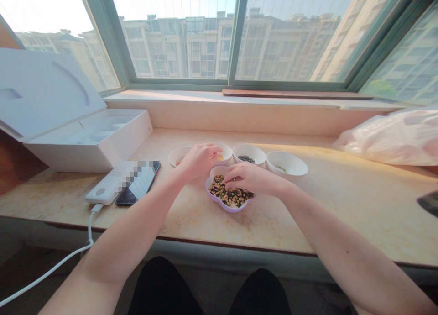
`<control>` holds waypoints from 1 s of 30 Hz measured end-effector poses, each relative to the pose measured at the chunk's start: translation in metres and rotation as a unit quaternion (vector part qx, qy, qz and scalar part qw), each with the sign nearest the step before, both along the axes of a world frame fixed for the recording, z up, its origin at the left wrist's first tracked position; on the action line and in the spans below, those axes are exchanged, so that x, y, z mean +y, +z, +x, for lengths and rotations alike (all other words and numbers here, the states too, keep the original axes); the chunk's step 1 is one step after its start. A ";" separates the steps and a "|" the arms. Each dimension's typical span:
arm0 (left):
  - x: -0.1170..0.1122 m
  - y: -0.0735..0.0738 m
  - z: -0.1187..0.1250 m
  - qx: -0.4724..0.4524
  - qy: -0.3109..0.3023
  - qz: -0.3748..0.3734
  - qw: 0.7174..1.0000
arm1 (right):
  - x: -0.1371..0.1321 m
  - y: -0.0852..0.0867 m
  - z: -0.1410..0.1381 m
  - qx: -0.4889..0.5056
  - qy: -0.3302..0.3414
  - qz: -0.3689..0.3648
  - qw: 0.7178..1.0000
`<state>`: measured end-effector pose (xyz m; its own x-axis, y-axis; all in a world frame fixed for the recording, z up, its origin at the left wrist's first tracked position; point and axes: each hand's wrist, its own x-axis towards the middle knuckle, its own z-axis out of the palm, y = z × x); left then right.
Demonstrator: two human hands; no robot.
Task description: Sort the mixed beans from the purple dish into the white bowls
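Nearly closed, the fingers (236, 175) of the right hand (255, 179) dipped into mixed beans (227, 194) in a purple dish (224, 207), any catch unclear; the left hand (198, 162), curled behind the dish, hung over a white bowl (178, 155), its hold hidden.

**Domestic window ledge, apparently in a home in an apartment block.**
A marble-topped ledge (359, 214) runs beneath a green-framed window (178, 36) facing apartment blocks (205, 45). Everyday belongings share it: a smartphone (138, 182), a power bank (102, 189), an open white box (112, 137), a plastic bag (393, 139) and small white bowls (249, 154).
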<state>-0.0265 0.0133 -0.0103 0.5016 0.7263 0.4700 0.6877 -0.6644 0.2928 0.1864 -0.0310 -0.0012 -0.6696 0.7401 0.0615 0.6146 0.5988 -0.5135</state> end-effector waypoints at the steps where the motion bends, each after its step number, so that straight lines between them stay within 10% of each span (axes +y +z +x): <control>1: 0.000 0.000 0.000 0.001 0.000 0.000 1.000 | 0.001 0.000 0.001 -0.006 -0.001 0.009 1.000; 11: 0.004 -0.003 0.000 0.013 -0.015 0.003 1.000 | 0.001 0.002 0.002 -0.038 -0.079 0.023 0.996; 17: -0.008 0.003 0.004 -0.047 -0.105 -0.005 0.993 | 0.006 0.002 0.002 0.145 -0.161 0.005 0.976; 30: -0.017 0.001 0.016 -0.153 -0.122 -0.003 0.981 | 0.008 0.000 0.001 0.352 -0.160 -0.219 0.896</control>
